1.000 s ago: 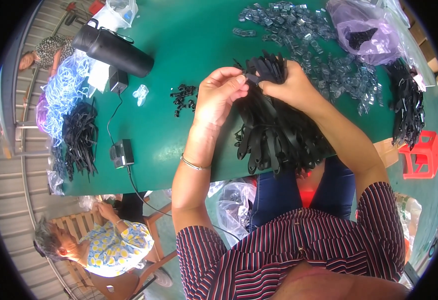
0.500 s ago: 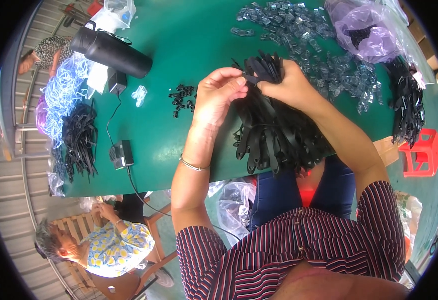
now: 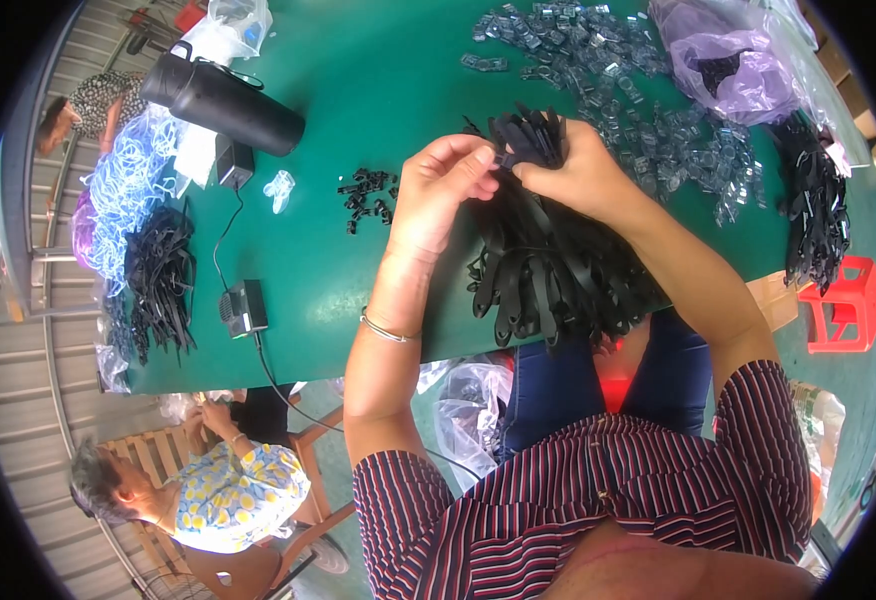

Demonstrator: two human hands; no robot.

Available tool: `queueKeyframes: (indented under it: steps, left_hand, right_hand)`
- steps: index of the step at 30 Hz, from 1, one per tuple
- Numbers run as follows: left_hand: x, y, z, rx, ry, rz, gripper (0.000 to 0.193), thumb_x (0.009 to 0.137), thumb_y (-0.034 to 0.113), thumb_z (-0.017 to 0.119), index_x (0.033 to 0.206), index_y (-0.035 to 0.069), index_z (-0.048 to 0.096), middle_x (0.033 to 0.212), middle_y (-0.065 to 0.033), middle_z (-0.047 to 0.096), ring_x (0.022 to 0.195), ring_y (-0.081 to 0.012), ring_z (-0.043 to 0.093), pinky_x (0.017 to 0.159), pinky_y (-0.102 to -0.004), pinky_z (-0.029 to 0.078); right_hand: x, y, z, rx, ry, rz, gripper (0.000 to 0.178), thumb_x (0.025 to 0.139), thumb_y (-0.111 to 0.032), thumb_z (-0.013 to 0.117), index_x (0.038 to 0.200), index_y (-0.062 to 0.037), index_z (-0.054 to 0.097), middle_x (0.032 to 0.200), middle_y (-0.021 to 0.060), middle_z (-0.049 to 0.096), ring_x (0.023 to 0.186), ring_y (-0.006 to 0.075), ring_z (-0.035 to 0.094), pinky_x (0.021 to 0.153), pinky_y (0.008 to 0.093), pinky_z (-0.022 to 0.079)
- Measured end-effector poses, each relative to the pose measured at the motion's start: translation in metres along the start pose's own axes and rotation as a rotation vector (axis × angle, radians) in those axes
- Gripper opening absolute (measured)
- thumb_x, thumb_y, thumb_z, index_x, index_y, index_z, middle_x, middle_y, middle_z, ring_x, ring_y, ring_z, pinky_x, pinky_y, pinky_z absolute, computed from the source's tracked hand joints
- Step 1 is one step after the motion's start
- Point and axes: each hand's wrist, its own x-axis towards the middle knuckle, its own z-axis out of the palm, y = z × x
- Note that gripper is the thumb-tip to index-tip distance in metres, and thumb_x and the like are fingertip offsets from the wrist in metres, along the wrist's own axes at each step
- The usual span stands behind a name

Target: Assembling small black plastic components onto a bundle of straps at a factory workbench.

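Right hand clamps a fat bunch of black straps by their tops; left hand pinches something small at the bundle's end. Plenty looks done, but loose black clips left of the grip and clear buckles beyond it remain.

Single head-worn fisheye view, looking steeply down, close over green table; edges bend.

— What sort of place is this?
— A small assembly workshop: a green tabletop heaped with black straps, clear plastic clips beyond the grip, and another seated worker.
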Motion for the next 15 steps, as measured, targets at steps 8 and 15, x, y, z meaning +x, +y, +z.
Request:
queueKeyframes:
  steps: [8,15]
  left_hand:
    - [-0.004,-0.001,0.007,0.392,0.025,0.099,0.011,0.082,0.009,0.059,0.077,-0.001,0.060,0.063,0.0005,0.057,0.058,-0.0041,0.049,0.052,-0.0187,0.039]
    - [-0.003,-0.002,0.006,0.188,0.093,0.110,0.009,0.080,0.009,0.061,0.075,0.000,0.060,0.064,0.0018,0.055,0.055,-0.0031,0.046,0.049,-0.0173,0.034]
  right_hand:
    - [0.002,0.013,-0.001,0.005,-0.088,-0.006,0.030,0.068,-0.007,0.066,0.096,0.0001,0.056,0.083,0.0017,0.058,0.075,0.0081,0.053,0.068,0.0242,0.044]
    - [0.003,0.007,-0.001,-0.009,-0.016,0.088,0.023,0.066,-0.012,0.070,0.083,0.0008,0.059,0.076,0.0014,0.059,0.070,0.0084,0.053,0.065,0.0241,0.043]
